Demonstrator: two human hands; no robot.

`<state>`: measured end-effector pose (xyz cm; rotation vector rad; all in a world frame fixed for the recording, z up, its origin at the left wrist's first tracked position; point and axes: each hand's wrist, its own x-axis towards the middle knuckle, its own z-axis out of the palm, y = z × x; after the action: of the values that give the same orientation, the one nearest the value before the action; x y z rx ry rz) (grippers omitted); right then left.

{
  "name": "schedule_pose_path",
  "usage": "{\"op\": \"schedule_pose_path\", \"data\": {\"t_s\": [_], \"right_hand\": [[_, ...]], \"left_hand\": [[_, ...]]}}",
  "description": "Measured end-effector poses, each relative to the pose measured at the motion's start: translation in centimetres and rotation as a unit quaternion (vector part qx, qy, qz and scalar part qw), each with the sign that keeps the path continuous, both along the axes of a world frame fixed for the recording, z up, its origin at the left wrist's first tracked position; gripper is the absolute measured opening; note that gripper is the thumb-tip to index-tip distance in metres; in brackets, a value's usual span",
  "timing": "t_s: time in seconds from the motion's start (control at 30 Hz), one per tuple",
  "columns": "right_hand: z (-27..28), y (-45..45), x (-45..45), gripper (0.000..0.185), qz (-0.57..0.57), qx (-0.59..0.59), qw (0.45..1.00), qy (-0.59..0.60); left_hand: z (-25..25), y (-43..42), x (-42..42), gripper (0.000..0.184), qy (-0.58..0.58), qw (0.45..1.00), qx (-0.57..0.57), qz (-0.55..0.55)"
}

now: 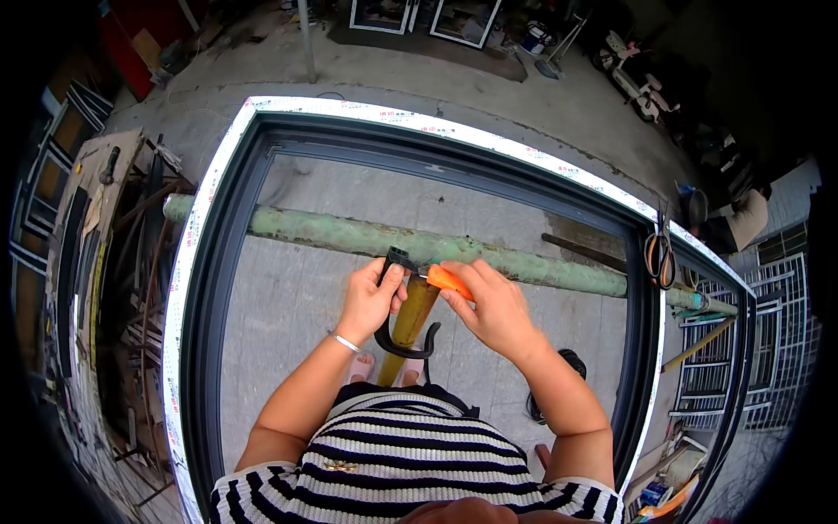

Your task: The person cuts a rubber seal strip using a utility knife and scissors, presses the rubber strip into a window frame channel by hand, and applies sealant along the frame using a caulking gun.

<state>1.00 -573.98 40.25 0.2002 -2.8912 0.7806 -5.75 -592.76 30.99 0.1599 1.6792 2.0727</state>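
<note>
My left hand (374, 295) is closed round a black rubber strip (382, 336), whose end stands up above the fingers. The rest of the strip hangs below in a curl. In my right hand (489, 306) is an orange-handled tool (449, 282), its short metal tip pointing left at the strip's end. Whether the tip touches the strip I cannot tell. Both hands are over the opening of a large dark window frame (234, 253) with printed white film on its outer edge.
A green pipe (349, 234) runs across under the frame, and a yellow bar (415, 314) comes toward me. Scissors (660, 258) hang on the frame's right divider. Wooden boards (109, 175) lie at left. Another person (746, 218) is at far right, near metal racks (772, 349).
</note>
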Motion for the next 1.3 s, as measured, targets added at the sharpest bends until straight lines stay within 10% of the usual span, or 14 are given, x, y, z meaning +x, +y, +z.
{"op": "schedule_pose_path", "data": {"t_s": [1.3], "right_hand": [[-2.1, -0.9, 0.2, 0.034, -0.055, 0.043, 0.996, 0.053]], "left_hand": [[-0.6, 0.7, 0.5, 0.026, -0.034, 0.997, 0.064, 0.026]]}}
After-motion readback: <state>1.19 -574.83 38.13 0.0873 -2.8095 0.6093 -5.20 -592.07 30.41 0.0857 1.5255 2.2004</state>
